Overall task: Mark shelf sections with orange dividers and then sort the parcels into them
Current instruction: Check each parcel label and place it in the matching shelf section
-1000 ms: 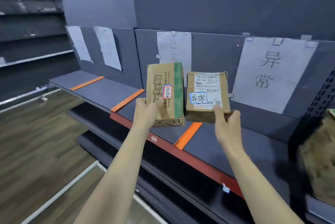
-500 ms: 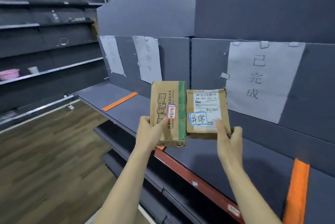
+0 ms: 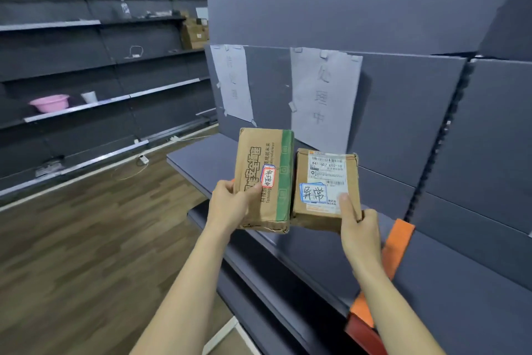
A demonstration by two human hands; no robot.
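Head view, left hand (image 3: 230, 205) gripping tall parcel (image 3: 263, 179), right hand (image 3: 359, 233) gripping labelled parcel (image 3: 325, 190)

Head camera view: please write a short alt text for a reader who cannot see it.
Two bare hands hold two cardboard parcels side by side before a grey shelf: the left hand a tall green-striped parcel, the right hand a smaller labelled parcel. An orange divider lies on the shelf.

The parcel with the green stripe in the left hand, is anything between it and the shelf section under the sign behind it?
Nothing visible. The green-striped parcel is held by the left hand above bare grey shelf.
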